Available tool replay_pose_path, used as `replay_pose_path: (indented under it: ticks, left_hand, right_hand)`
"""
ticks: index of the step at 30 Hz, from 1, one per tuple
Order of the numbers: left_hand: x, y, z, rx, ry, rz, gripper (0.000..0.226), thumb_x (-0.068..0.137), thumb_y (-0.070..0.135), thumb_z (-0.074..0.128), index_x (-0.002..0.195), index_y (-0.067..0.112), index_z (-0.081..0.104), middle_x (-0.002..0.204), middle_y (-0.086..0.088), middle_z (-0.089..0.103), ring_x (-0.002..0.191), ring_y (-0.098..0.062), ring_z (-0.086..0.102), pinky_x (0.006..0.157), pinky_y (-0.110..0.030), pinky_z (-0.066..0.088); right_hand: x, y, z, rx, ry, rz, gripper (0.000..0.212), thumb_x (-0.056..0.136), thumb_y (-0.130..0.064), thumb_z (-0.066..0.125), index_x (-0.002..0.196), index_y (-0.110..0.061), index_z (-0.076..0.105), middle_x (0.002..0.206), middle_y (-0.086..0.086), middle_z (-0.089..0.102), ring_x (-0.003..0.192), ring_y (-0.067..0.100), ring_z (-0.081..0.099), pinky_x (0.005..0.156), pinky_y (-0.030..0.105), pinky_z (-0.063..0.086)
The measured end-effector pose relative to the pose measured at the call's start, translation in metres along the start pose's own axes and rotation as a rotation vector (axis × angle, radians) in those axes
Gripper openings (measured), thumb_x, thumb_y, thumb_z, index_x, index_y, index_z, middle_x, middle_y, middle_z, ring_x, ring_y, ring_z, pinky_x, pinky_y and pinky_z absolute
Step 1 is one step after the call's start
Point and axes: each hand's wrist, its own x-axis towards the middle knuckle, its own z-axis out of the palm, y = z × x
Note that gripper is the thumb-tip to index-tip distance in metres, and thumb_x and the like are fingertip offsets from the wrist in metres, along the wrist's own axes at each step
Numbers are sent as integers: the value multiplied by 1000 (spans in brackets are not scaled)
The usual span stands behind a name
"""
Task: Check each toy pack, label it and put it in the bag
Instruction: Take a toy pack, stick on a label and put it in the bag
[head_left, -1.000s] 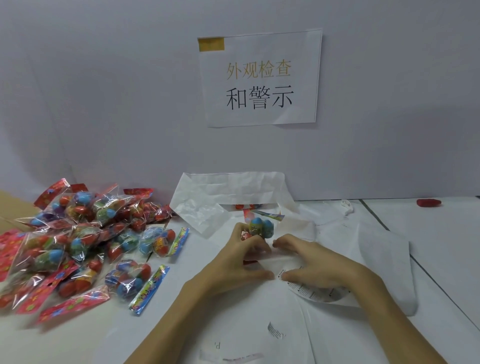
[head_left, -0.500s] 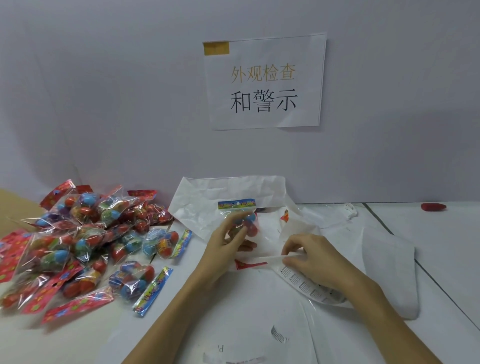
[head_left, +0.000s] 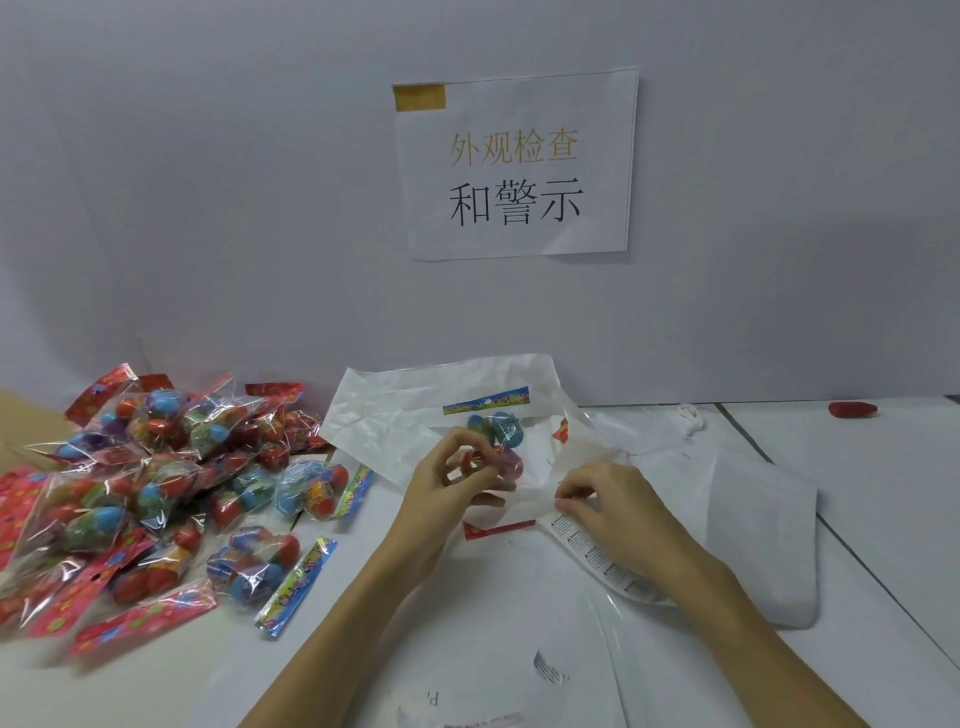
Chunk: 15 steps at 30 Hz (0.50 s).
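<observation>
White worktop ran up to a pale grey wall, where a paper sign with printed characters hung, a strip of yellow tape at its top left corner. On the left of the worktop lay a heap of toy packs, clear wrappers holding red, blue and green egg shapes, with red and blue header strips. A small red object sat far off at the right, close to the wall. A seam line crossed the worktop on the right.

Against the wall in the middle lay the white bag, crumpled, its mouth facing the person. The left hand had its grip pinched on one toy pack, fingers curled round the clear wrapper; that pack was held upright just in front of the bag's mouth, its blue header strip uppermost. Just beside it, the right hand had thumb and fingertips closed on the edge of a label sheet, a clear strip bearing printed warning text that trailed under the wrist toward the right. The two hands were near each other but apart.
</observation>
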Motion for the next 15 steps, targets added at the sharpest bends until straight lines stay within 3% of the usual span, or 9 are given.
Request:
replay_pose_path:
  ticks: [2,3,5,7,10,13,15]
  left_hand:
    - [0,-1,1,-10,13,-27,15,95,6,70,100,16,61,108,-6,74,90,-24,74,74,-32,59]
    - [-1,0,2,-29,29,-50,19,93,18,77,99,17,58,106,-5,75,88,-22,72,72,-30,58]
    - [-3,1,4,-24,76,-73,51,76,52,88,98,23,52,102,-1,77,88,-20,71,70,-28,57]
    - [-3,-1,6,-2,137,-108,73,55,64,95,99,34,44,101,1,78,89,-22,74,70,-29,60]
    - [0,-4,9,-9,140,-208,86,56,55,97,115,38,37,109,-8,72,91,-27,74,70,-31,62]
    - [2,-3,12,-182,94,-191,63,72,35,87,117,20,45,109,-12,66,77,-15,64,66,-27,55]
    - [1,0,12,-290,108,-171,54,72,35,70,115,10,50,113,-13,65,88,-17,65,74,-29,53]
  right_hand:
    - [0,-2,2,10,61,0,9,98,-23,70,94,-21,78,94,-10,71,89,8,65,85,31,54]
    - [0,-4,3,17,92,-2,9,98,-23,70,93,-22,77,93,-10,72,88,7,66,83,30,55]
    - [-1,-6,4,29,135,-4,9,98,-23,71,91,-23,76,91,-13,73,86,5,66,81,25,55]
    - [-1,-7,5,41,144,0,8,97,-24,71,90,-25,76,90,-15,74,85,4,67,80,25,56]
    - [-2,-7,6,44,130,6,8,97,-23,71,91,-24,77,90,-15,74,86,5,68,82,29,57]
    - [-2,-7,6,42,118,11,7,97,-24,71,94,-23,77,93,-14,75,88,6,68,83,30,58]
    - [-2,-7,6,47,120,15,8,98,-24,71,95,-22,78,93,-13,75,88,6,68,84,30,57]
